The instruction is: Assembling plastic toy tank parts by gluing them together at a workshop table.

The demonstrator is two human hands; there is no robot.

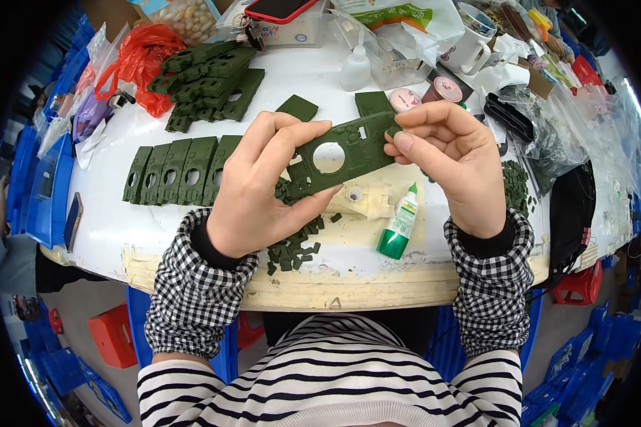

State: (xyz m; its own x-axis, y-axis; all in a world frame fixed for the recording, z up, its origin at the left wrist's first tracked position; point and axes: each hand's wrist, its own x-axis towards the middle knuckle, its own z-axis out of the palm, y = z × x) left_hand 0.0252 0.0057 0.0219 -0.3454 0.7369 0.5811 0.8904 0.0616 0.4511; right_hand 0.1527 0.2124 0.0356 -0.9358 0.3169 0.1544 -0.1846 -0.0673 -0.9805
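Head view: green plate held in both hands over the bench

Head camera, looking down. Left hand (253, 188): fingers and thumb pinch the near-left end of a dark green plastic plate (338, 153) with a round hole in its middle. Right hand (452, 160): thumb and forefinger pinch the plate's far-right end, the other fingers curled. The plate is held tilted above the bench (121, 228), clear of its white top, between the two hands.

Row of five matching green plates (178, 171), each with a round hole, lies flat on the bench to the left of the left hand. Stack of longer green parts (206, 82) lies beyond that row, next to a red plastic bag (139, 64). Heap of small green pieces (292, 249) lies on the bench just below the left hand. Small green-bottomed glue bottle (400, 228) with a white nozzle stands tilted near the right wrist. White squeeze bottle (355, 67) stands at the far side. White mug (470, 43) stands far right. Phone in a red case (278, 8) rests on a clear box at the far edge
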